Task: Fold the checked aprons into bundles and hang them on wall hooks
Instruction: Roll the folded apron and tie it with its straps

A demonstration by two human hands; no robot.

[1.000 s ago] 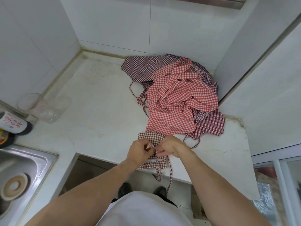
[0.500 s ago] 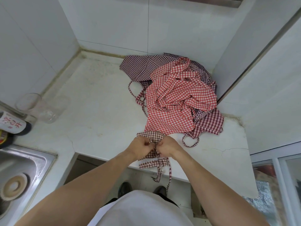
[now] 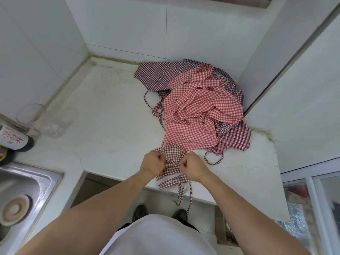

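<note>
At the near edge of the tabletop (image 3: 114, 126), both hands work a small brown checked apron bundle (image 3: 173, 162) — left hand (image 3: 152, 164) on its left side, right hand (image 3: 194, 167) on its right, fingers of both curled tight and pinching fabric or a strap at the bundle's middle. Bundle sits on the tabletop edge, lower part overhanging, with thin straps (image 3: 184, 196) dangling off toward the floor. Below it, shoes (image 3: 140, 212) and a white shirt front (image 3: 158, 236) show.

Just behind the bundle, touching it — a heap of loose aprons: red checked apron (image 3: 198, 111) crumpled on top, dark maroon checked apron (image 3: 235, 137) sticking out at the heap's right side, purple checked apron (image 3: 158, 74) spread flat at the far side near the back wall. Heap fills the far right corner of the tabletop, against the white panel (image 3: 266, 61).

Left side: steel sink (image 3: 27, 183) at the near left, bottle (image 3: 12, 138) beside it, clear glass jar (image 3: 47, 120) lying at the left edge. Cracks in the tabletop near the right edge.
</note>
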